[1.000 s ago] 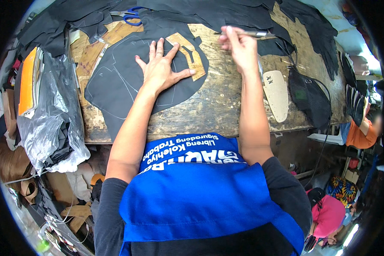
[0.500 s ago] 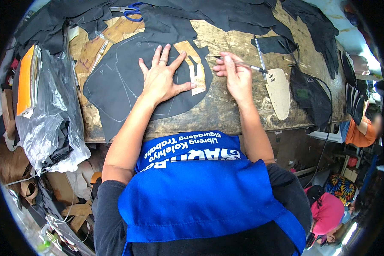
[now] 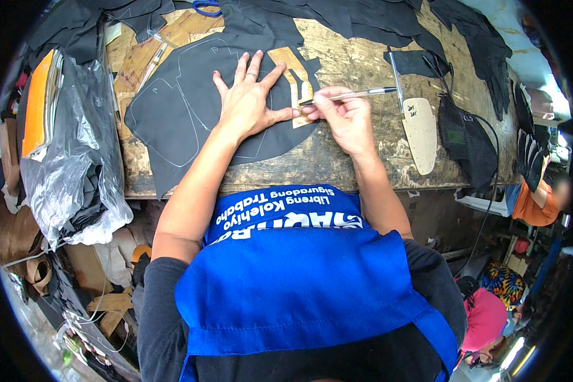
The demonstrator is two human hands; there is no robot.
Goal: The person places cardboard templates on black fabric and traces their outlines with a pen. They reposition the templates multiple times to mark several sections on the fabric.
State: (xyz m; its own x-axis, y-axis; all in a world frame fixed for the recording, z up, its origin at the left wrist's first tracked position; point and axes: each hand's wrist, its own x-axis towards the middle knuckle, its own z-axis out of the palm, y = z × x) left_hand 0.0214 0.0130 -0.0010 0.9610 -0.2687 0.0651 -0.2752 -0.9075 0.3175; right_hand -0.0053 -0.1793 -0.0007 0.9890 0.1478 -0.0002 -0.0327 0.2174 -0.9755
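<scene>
A black leather-like sheet (image 3: 159, 124) lies on the worn wooden table, marked with pale pattern outlines. My left hand (image 3: 245, 105) is spread flat on it, thumb and index finger reaching the edge of a tan forked template (image 3: 284, 57). That template rests near the sheet's right side, with a narrow slot running through its lower half. Pinched in the fingers of my right hand (image 3: 345, 121) is a pen (image 3: 363, 93) with a clear barrel. Its dark tip is at the template's lower part, close to my left thumb; whether it touches is too small to tell.
A tan tongue-shaped template (image 3: 420, 143) and another pen (image 3: 396, 79) lie to the right, beside a black mesh piece (image 3: 455, 137). More black sheets (image 3: 375, 28) and blue-handled scissors (image 3: 206, 7) are farther back. A plastic bag (image 3: 76, 172) sits at left. People are at far right.
My right hand has moved left from over the bare wood, bringing the pen tip to the forked template. My left hand stays spread on the sheet. The whole view has shifted slightly.
</scene>
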